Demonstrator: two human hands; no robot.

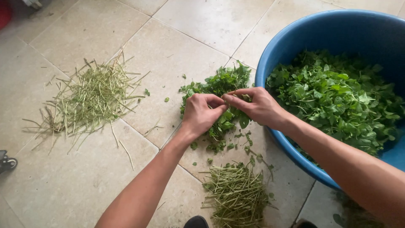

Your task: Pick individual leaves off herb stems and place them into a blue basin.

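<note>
Pinching one leafy sprig (230,116), left hand (201,113) and right hand (258,106) meet fingertip-to-fingertip.

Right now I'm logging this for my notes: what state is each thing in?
left hand: pinching a leafy sprig
right hand: pinching the same sprig
leafy greens pile: loose on the floor
blue tub: holding plucked leaves
left stem pile: bare, scattered
near stem pile: bare, heaped
</note>
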